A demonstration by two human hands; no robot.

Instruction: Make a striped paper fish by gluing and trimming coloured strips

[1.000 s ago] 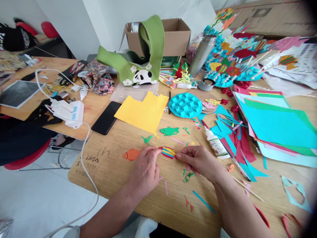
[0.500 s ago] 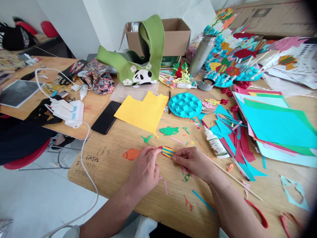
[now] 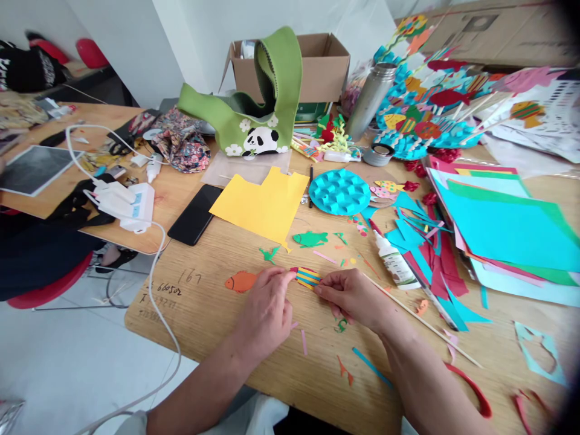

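- The right hand (image 3: 351,296) has its thumb and fingers pinched together on the right end of a striped paper piece (image 3: 307,278).
- The left hand (image 3: 267,308) is loosely curled, fingertips at the piece's left end; whether it grips or only presses, I cannot tell.
- An orange paper fish (image 3: 239,281) lies just beside the left hand.
- Beyond the hands, a green paper fish (image 3: 310,239) lies near a yellow sheet (image 3: 263,202).
- A glue bottle (image 3: 395,261) lies to the right, near a thin stick (image 3: 435,330).
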